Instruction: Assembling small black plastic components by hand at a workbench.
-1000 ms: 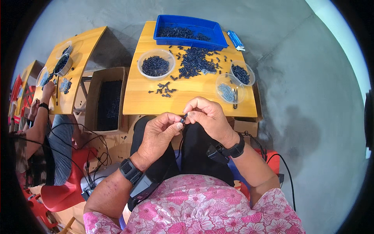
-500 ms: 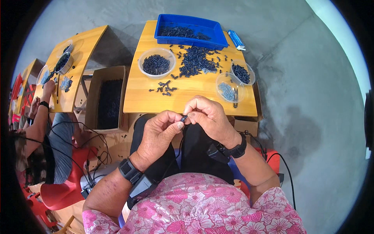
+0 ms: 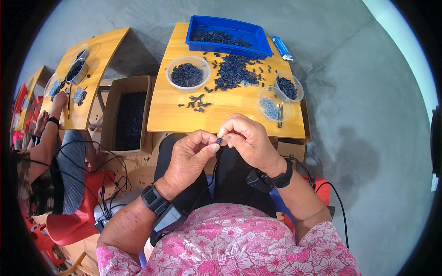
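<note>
Over my lap, just off the near table edge, both hands meet at a small black plastic part (image 3: 218,141). My left hand (image 3: 186,154) pinches this part between thumb and forefinger. The thumb and forefinger of my right hand (image 3: 251,143) are closed right against it; whatever they grip is too small and covered to make out. On the table beyond lie a heap of similar black parts (image 3: 232,72) and a smaller loose group (image 3: 198,102). A clear tub of small silvery-blue pieces (image 3: 271,106) stands nearest my right hand.
A blue tray (image 3: 228,48) of black parts sits at the table's far side, beside a blue-and-white box (image 3: 282,48). Clear bowls (image 3: 208,69) of black parts flank the heap. Left of the table stands a cardboard box (image 3: 107,138); a co-worker's arm (image 3: 46,142) reaches over another table.
My hands stay pinched together at almost the same spot. The black part shows a little less between my fingers, and the table has shifted slightly in view.
</note>
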Demonstrator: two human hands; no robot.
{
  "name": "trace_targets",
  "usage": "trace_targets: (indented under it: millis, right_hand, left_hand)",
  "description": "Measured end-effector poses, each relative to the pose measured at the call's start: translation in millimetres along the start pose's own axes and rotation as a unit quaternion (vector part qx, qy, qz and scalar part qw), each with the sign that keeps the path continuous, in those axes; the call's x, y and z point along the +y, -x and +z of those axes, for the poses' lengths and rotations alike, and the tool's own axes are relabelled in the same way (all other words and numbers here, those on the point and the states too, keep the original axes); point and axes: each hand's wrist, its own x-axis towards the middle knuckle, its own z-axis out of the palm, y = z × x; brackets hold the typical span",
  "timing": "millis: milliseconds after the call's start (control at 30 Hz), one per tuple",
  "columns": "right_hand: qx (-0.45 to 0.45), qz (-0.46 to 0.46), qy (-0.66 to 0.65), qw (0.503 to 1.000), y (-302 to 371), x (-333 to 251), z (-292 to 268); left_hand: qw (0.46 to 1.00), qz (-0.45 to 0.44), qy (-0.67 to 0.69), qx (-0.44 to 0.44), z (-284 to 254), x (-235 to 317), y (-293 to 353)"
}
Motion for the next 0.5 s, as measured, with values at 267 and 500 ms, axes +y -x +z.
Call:
trace_targets:
  millis: [267,500]
  right_hand:
    - [-0.002,-0.022,0.092,0.996,0.3,-1.5,-0.7]
    - [-0.015,-0.055,0.153,0.987,-2.0,-6.8,-2.9]
  left_hand:
    - [1.000,0.001,-0.009,0.001,-1.2,-1.5,0.9]
    - [1.000,-0.001,-0.008,0.004,-1.6,-3.1,0.4]
